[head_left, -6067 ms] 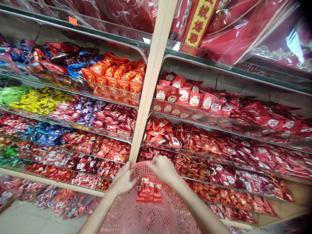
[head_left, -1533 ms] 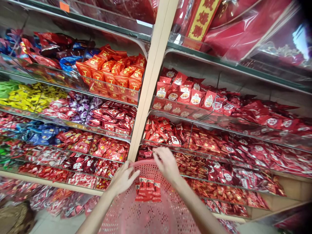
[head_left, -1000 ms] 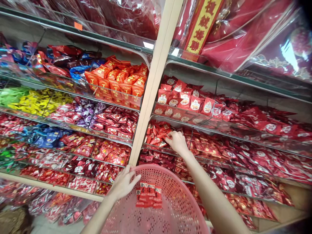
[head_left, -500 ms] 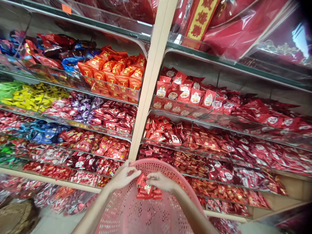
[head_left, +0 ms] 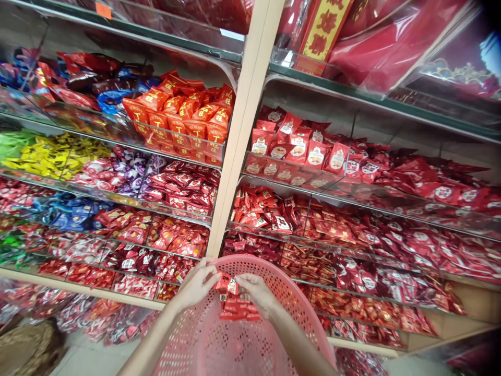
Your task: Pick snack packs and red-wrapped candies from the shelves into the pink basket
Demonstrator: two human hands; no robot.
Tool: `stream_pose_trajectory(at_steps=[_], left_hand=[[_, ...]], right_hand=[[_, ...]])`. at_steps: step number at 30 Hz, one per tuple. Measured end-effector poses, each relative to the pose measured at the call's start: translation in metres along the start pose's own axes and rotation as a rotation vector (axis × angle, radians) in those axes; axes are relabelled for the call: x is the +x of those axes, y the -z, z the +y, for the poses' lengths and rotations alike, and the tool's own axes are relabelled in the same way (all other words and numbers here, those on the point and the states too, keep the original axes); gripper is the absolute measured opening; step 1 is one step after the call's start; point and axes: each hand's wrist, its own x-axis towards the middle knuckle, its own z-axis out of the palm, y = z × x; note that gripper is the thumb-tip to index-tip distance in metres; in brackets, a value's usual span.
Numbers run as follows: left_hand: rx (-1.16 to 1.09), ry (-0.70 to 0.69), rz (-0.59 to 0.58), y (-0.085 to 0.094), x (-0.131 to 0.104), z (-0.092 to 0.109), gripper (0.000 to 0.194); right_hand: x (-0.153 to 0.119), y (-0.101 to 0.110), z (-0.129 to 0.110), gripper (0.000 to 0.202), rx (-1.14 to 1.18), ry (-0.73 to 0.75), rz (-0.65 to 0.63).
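Between my two hands is a small red candy packet (head_left: 227, 282) with white patches and dark lettering, above a pink perforated plastic basket (head_left: 313, 334). My left hand (head_left: 199, 286) pinches the packet's left end at the basket's far rim. The fingers of my right hand (head_left: 256, 293) are closed on its right end. Just below, several more red candy packets (head_left: 239, 311) lie in the basket. Part of them is hidden by the packet I hold and by my right fingers.
Shelves of wrapped sweets rise ahead, split by a pale wooden post (head_left: 246, 115). Orange-red bags (head_left: 180, 120) fill a bin on the left, red packets (head_left: 299, 149) one on the right. Clear shelf fronts edge the bins. A woven basket (head_left: 33, 344) stands at the lower left.
The packet has risen slightly and now spans flat between both hands. My left fingertips have drawn back to the left with its end. The packets in the basket have stayed put.
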Motion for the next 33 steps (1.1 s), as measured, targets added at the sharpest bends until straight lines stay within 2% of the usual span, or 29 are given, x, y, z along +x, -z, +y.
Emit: stream_pose_trajectory(at_steps=[6, 12, 16, 22, 28, 33], left_hand=[[-0.003, 0.006, -0.017, -0.002, 0.001, -0.003, 0.034], [-0.016, 0.009, 0.010, -0.001, 0.002, 0.000, 0.035], [-0.035, 0.000, 0.025, -0.002, 0.003, 0.000, 0.035], [-0.055, -0.011, 0.043, -0.001, 0.003, 0.002, 0.034], [-0.056, 0.024, 0.058, 0.002, 0.002, 0.009, 0.034], [-0.080, 0.086, 0.073, 0.001, 0.002, 0.013, 0.035]], right_hand=[[0.009, -0.002, 0.008, 0.035, 0.046, 0.136, 0.167], [0.015, -0.010, 0.005, 0.033, 0.105, 0.199, 0.223], [0.014, -0.011, 0.005, 0.034, 0.176, 0.143, 0.191], [0.004, -0.005, 0.007, 0.038, 0.201, 0.012, 0.019], [0.006, 0.010, 0.007, 0.033, 0.093, 0.093, 0.064], [0.006, 0.021, 0.012, 0.028, -0.180, 0.188, 0.081]])
